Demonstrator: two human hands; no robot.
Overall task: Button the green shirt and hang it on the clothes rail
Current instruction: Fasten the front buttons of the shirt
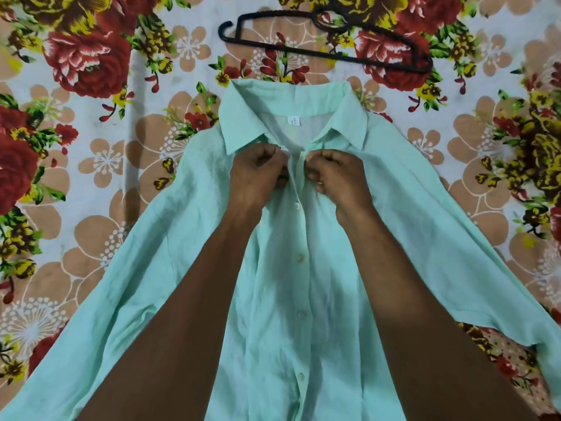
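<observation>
1. The left hand (258, 171) is clenched on the left front edge of the green shirt (188, 238), pulling it toward the middle.
2. The shirt lies flat on the flowered sheet (76, 132), so the front edges line up; lower buttons (300, 258) look fastened.
3. The right hand (337, 174) pinches the right edge at the top button.
4. The hanger (321, 54) waits above the collar.

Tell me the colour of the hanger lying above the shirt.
Black hanger, clearest in the head view.

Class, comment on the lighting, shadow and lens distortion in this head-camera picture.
Head view: soft, even light, no glare; faint shadow on the green shirt between the forearms; wide-angle bend stretches the sleeves outward at the edges; the black hanger stays sharp.
</observation>
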